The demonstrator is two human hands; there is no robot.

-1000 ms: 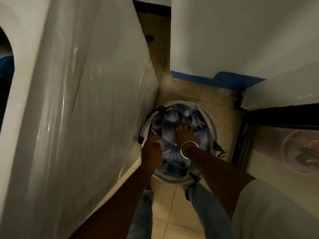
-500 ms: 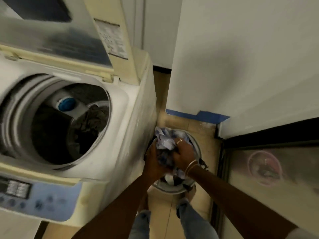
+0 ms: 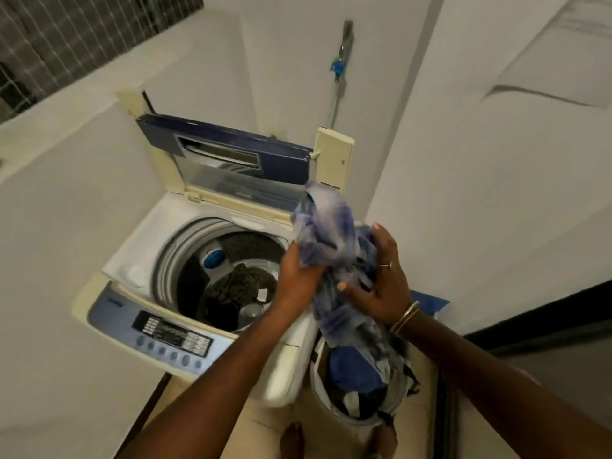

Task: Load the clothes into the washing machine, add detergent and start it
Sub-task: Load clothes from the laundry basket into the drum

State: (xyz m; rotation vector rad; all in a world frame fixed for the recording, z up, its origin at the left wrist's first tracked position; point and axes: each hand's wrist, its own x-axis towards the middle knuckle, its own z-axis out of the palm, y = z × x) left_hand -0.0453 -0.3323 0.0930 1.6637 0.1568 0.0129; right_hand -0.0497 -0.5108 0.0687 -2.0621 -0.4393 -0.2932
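Gripping the blue-and-white garment (image 3: 331, 233) with both hands, the person holds it bunched up in the air, right over the right edge of the washing machine (image 3: 132, 256). The left hand (image 3: 299, 276) has its fingers clenched tight round a fold of the cloth. The right hand (image 3: 381, 286) clasps the other side, thumb pressed into the fabric and fingers running up behind it, a ring (image 3: 385, 265) on one finger and bangles (image 3: 404, 315) at the wrist. The lower end of the garment trails down into the laundry basket (image 3: 317, 369), which stands on the floor just beside the machine with more clothes inside, a blue piece on top. The lid (image 3: 231, 150) stands folded up at the back and the drum (image 3: 172, 260) is wide open. Down in there lies a dark garment (image 3: 231, 286), close to a blue cap (image 3: 213, 260). The control panel (image 3: 159, 332) runs along the near edge. A tap (image 3: 339, 66) sits on the wall behind.
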